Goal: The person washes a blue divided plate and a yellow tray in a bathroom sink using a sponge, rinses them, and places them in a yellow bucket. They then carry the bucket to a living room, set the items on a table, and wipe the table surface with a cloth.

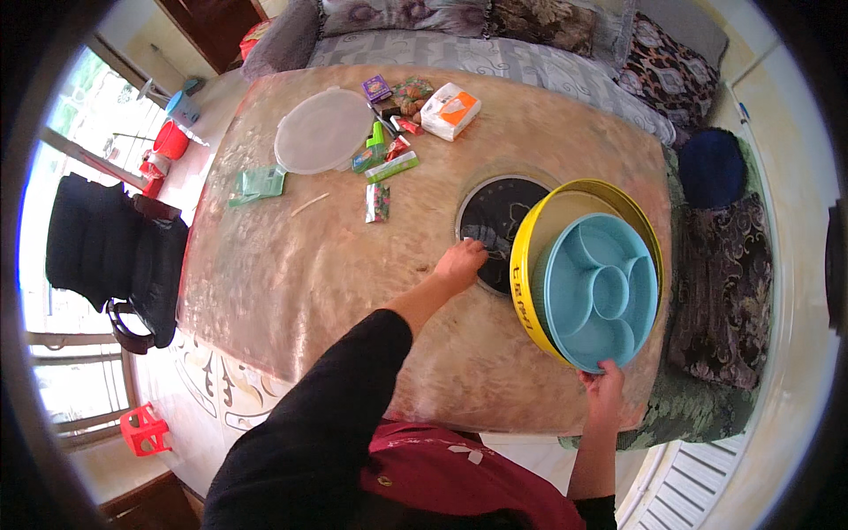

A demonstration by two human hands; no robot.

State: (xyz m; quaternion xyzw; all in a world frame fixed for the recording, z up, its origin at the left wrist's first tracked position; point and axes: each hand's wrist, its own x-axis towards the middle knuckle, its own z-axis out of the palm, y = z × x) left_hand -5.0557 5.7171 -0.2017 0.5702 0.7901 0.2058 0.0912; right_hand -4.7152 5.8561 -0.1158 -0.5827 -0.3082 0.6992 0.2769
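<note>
Closest to the camera there's a dark red apron (pixel 468 477) and a black sleeve (pixel 318 406) on the left arm. The right hand (pixel 604 387) is clamped on the near rim of a blue divided tray (pixel 609 292), round, with curved compartments around a little circle in the middle. That tray is over on the right side of the table (pixel 291 265), sitting over a big yellow round pan (pixel 526 300), with its near edge poking past the pan's rim. Can't really tell if it's resting in there or just held up.

The left hand (pixel 461 265) is reaching over the near-left edge of a black round panel (pixel 503 208) in the tabletop, and the pan covers part of that panel's right side. Its fingertips are bunched together, but I honestly can't tell whether they're pinching anything.

Farther up there's a pale thin stick (pixel 310 204), a small colorful packet (pixel 377 203), a crumpled green pouch (pixel 259 185) and a long green pack (pixel 392 167). Past those it's a translucent round lid (pixel 324 130), a white-and-orange soft pack (pixel 450 111) and a little purple box (pixel 376 88). Way at the back is a grey patterned sofa (pixel 406 57) with cushions.
</note>
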